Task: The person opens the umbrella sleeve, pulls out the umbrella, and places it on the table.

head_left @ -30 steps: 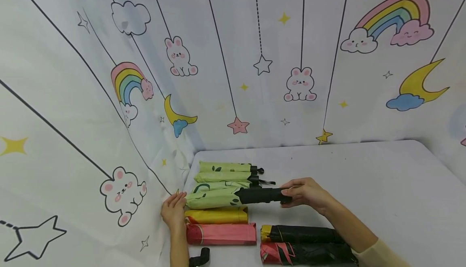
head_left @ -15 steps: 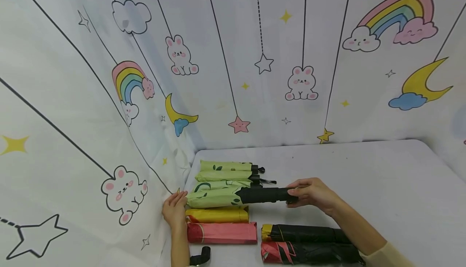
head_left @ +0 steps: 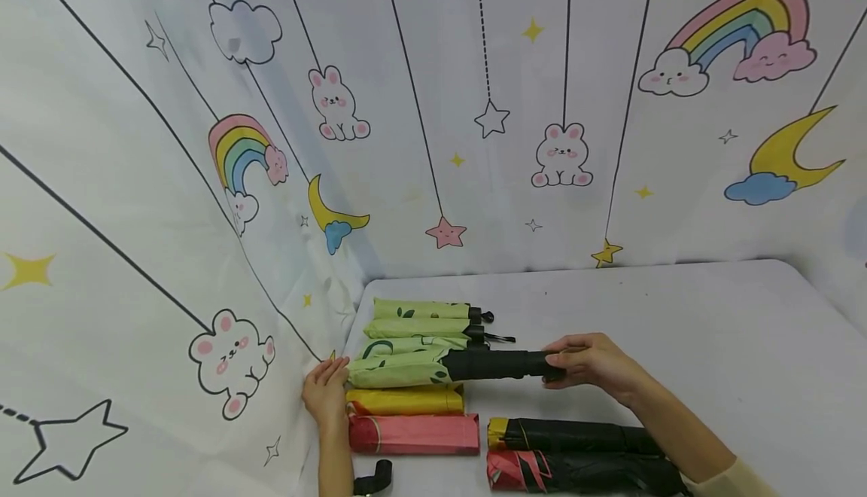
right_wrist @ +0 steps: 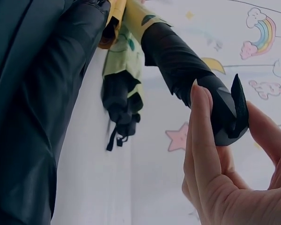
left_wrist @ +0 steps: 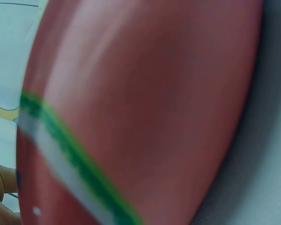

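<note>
In the head view my left hand [head_left: 325, 397] pinches the left end of a light green umbrella sleeve [head_left: 396, 369] with dark leaf prints. From the sleeve's right end sticks a folded black umbrella [head_left: 497, 364]. My right hand [head_left: 596, 365] grips its outer end between thumb and fingers. The right wrist view shows those fingers around the umbrella's black end, with a short strap [right_wrist: 240, 105] standing up beside the thumb. Umbrella and sleeve lie level, above the other umbrellas in the row. A red watermelon-print sleeve [left_wrist: 145, 103] fills most of the left wrist view.
Several green-sleeved umbrellas [head_left: 420, 310] lie behind. In front are a yellow sleeve [head_left: 406, 400] and a pink-red sleeve [head_left: 413, 434]. Two black umbrellas with yellow [head_left: 582, 434] and red [head_left: 582, 473] ends lie near the right forearm. A patterned curtain [head_left: 406, 143] borders the white table [head_left: 711, 331].
My right hand has moved right, drawing the black umbrella further out of the green sleeve. The left hand stays at the sleeve's left end.
</note>
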Action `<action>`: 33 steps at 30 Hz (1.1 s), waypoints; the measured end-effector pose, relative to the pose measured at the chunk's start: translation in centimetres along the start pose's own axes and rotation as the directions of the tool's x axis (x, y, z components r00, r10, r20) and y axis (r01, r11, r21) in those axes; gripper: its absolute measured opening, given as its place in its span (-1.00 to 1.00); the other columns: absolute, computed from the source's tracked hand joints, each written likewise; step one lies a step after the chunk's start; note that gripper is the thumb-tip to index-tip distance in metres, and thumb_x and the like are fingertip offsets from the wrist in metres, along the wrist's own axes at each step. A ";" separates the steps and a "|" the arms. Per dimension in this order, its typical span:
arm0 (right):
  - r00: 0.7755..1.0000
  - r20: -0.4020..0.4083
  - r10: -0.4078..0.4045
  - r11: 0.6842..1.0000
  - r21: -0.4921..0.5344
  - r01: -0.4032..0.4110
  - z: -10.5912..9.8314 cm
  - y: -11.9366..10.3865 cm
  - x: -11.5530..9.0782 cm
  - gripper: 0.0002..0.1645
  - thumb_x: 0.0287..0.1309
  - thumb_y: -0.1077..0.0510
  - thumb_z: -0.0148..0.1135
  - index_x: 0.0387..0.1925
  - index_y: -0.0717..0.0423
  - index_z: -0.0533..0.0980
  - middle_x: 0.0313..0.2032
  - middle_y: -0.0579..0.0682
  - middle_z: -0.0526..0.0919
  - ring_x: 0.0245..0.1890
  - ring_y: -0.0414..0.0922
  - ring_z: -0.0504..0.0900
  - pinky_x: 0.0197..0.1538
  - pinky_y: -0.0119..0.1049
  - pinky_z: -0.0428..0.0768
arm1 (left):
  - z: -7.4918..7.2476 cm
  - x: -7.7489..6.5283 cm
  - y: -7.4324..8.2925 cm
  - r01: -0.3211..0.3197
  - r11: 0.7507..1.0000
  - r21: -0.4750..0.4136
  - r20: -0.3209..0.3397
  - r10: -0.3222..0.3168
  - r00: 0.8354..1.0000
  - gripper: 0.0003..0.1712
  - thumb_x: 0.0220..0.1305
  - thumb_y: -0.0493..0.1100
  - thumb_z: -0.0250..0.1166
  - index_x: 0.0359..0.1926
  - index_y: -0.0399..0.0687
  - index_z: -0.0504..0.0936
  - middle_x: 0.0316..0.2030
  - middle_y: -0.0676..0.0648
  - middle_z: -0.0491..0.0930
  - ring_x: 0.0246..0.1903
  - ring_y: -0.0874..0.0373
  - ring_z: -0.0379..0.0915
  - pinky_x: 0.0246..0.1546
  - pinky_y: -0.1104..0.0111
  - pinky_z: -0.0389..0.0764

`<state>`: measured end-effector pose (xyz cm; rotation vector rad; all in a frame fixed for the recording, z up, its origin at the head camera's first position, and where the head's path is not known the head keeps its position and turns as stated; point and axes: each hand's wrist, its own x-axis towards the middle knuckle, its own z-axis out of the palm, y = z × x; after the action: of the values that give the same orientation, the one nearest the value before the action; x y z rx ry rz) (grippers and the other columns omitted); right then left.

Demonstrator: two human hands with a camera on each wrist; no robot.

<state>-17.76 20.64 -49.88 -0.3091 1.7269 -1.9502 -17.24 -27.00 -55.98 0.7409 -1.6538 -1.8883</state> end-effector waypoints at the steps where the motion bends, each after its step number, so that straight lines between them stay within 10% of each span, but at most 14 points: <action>1: 1.000 0.002 -0.002 1.000 0.000 0.002 -0.1 0.0 -0.1 -0.56 0.42 0.21 0.30 0.17 0.47 0.55 -0.04 0.22 0.71 -0.09 0.24 0.79 0.11 0.20 0.68 | 0.0 0.0 0.0 0.003 1.000 -0.002 0.001 -0.003 1.000 -0.48 0.34 -0.54 0.28 0.28 -0.51 0.40 0.16 -0.52 0.58 -0.03 0.01 0.76 -0.10 0.56 0.68; 33: 0.999 -0.002 -0.033 0.999 -0.035 0.033 -3.3 0.9 -3.3 -0.57 0.48 0.23 0.22 0.21 0.47 0.53 0.01 0.24 0.68 -0.08 0.24 0.79 0.09 0.07 0.72 | 0.1 0.2 -0.3 0.014 1.000 -0.015 -0.011 -0.014 1.000 -0.47 0.33 -0.55 0.28 0.29 -0.50 0.40 0.18 -0.53 0.56 -0.07 0.06 0.77 -0.06 0.50 0.69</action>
<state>-16.41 25.07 -50.78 -0.3497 1.7698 -1.9458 -17.43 -27.02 -56.31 0.7570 -1.6303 -1.9006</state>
